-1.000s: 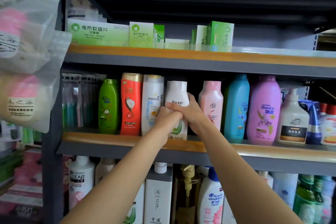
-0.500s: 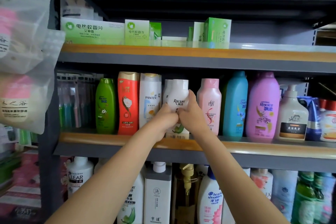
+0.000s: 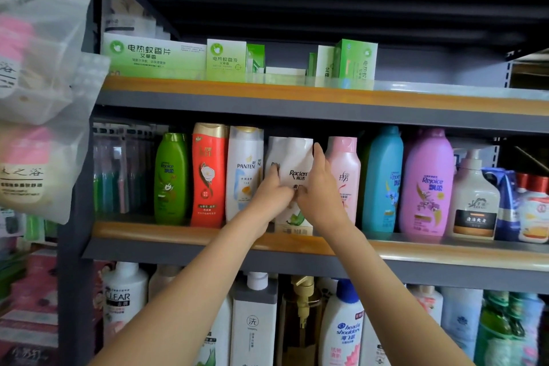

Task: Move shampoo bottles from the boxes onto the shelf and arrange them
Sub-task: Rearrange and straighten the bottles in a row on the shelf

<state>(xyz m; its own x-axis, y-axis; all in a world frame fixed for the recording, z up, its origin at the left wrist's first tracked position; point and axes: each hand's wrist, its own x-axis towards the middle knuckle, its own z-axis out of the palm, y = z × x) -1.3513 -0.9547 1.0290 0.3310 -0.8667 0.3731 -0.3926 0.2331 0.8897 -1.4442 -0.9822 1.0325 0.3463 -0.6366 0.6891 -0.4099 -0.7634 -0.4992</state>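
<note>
Both hands, left hand (image 3: 271,192) and right hand (image 3: 319,190), grip the white bottle (image 3: 292,163) from either side. Shelf (image 3: 178,233): bottle stands upright on it, between a white Pantene bottle (image 3: 245,169) and a pink bottle (image 3: 344,169).

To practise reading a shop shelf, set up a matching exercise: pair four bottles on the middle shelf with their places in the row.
Things:
1. Green bottle
2. Red bottle
3. White Racien bottle
4. Purple Rejoice bottle

Places:
A. Between the left hand and the right hand
B. Just right of the blue bottle
C. Leftmost bottle in the row
D. Just left of the white Pantene bottle

Pairs: 1-C, 2-D, 3-A, 4-B
</note>
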